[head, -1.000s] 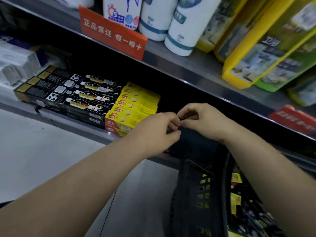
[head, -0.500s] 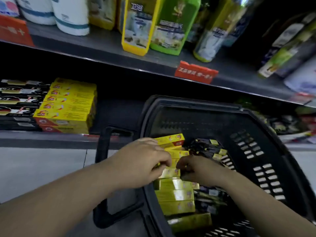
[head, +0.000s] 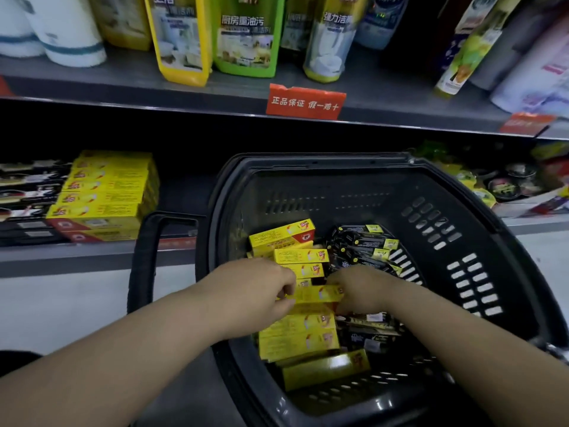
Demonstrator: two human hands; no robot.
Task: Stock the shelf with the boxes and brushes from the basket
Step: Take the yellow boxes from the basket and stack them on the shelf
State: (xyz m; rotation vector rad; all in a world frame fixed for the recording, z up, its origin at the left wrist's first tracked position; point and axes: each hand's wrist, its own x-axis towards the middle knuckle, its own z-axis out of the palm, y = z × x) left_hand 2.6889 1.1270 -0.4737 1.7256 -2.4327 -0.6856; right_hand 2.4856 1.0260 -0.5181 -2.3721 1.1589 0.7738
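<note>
hands dropped from grey metal shelf (head: 92, 255) into black plastic basket (head: 354, 195); left hand (head: 261, 291), right hand (head: 360, 291) pinch ends of long yellow cardboard box (head: 317, 293); next pick underway, more yellow boxes (head: 298, 337) below grip.

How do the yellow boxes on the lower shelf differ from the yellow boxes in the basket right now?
The shelf boxes sit in a neat, aligned stack; the basket boxes lie loose at mixed angles. The shelf boxes are untouched; one basket box is held between the left hand and right hand. Both share yellow packaging with red markings.
</note>
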